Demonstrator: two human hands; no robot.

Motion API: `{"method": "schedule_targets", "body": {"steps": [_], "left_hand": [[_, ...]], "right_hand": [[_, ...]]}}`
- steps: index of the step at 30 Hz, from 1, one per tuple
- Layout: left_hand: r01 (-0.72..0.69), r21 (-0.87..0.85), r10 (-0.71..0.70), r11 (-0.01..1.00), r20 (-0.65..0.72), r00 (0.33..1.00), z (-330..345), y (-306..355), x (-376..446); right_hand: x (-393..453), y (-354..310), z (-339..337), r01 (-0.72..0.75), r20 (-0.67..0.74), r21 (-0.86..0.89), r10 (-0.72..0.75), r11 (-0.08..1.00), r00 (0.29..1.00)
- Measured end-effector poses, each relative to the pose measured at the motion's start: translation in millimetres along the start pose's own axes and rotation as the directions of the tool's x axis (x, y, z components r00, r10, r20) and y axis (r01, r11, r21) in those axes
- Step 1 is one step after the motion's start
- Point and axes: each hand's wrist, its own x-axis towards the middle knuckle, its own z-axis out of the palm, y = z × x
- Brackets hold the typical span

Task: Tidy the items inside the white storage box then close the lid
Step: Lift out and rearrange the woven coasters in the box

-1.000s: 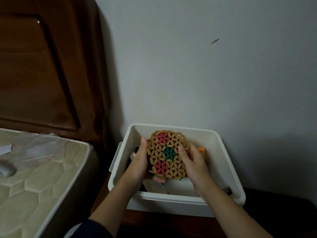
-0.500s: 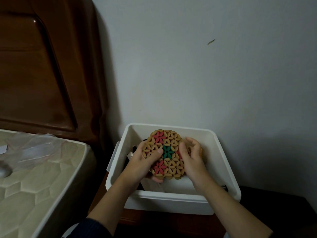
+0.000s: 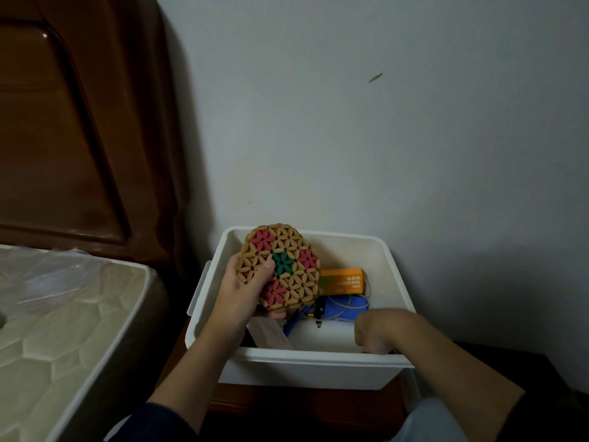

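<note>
I am watching the left hand (image 3: pixel 237 293) gripping a round woven mat (image 3: pixel 282 271), thumb across its face, tilted up over the left half of the open white box (image 3: pixel 314 366). The right hand (image 3: pixel 377 330) is reaching down inside the box's near right corner, fingers hidden, so I cannot tell its grip. An orange carton (image 3: pixel 342 280) and a blue pouch (image 3: pixel 345 309) are lying inside.

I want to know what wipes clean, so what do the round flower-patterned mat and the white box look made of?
The mat looks like small bamboo or wooden petal pieces joined into an openwork lattice, mostly tan with red and green flowers, matte. The left hand holds it. The white box looks like moulded plastic: smooth, rounded rim and corners, slight sheen.
</note>
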Motion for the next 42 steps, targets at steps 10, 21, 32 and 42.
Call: {"method": "schedule_targets", "body": {"steps": [10,21,32,42], "left_hand": [[-0.125,-0.101,0.101,0.987,-0.220,0.970,1,7,-3],[-0.298,-0.154,0.201,0.942,-0.453,0.869,-3,7,-8],[-0.290,-0.171,0.182,0.942,-0.465,0.866,-5,6,-6],[-0.219,-0.164,0.143,0.962,-0.380,0.914,-4,7,-7]], "right_hand": [[-23,9,-34,-0.235,-0.374,0.071,0.244,0.969,0.895],[15,-67,-48,0.158,-0.297,0.882,0.262,0.444,0.918],[31,-106,-47,0.153,-0.227,0.958,0.314,0.242,0.922],[38,-46,-18,-0.026,-0.004,0.674,0.039,0.739,0.999]]}}
